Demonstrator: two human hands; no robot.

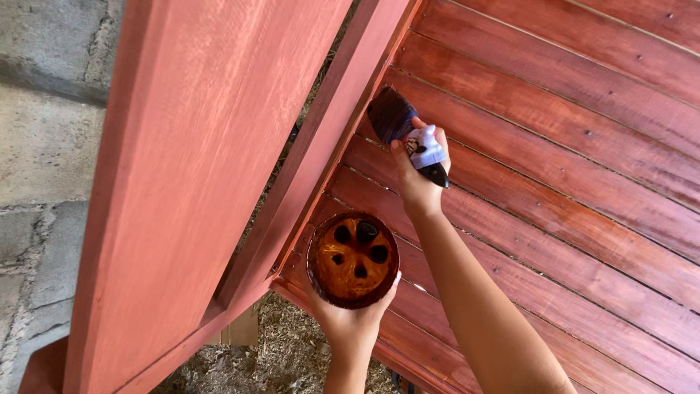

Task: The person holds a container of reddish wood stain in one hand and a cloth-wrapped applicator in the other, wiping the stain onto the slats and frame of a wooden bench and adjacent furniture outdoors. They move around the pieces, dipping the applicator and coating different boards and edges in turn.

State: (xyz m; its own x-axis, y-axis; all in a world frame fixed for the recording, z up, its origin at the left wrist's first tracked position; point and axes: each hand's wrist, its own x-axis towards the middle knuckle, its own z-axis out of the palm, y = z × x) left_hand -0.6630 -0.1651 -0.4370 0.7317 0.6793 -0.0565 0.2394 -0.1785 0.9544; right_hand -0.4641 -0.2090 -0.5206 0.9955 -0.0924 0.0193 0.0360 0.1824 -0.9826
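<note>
Head view, items as seen. My right hand point(417, 182): arm stretched up from the lower right, wrist straight, fingers closed tight around the handle of a paintbrush point(405, 131). Brush: dark wet bristles pointing up and left, tips touching the red-brown slatted wooden panel point(569, 146) just beside its frame rail point(328, 138); pale ferrule and black handle end stick out past my knuckles. My left hand point(350, 321): forearm rising from the bottom edge, palm up, fingers cupped under a small round container point(353, 259) and closed about its base. Container: holds orange-brown stain, with several dark blotches on the surface; it sits below and left of the brush, close to the lower corner of the frame. Obscured: my left fingers lie mostly behind the container; the brush handle is largely covered by my grip. Grey block wall point(44, 146) at left; straw-littered ground point(284, 357) below.
</note>
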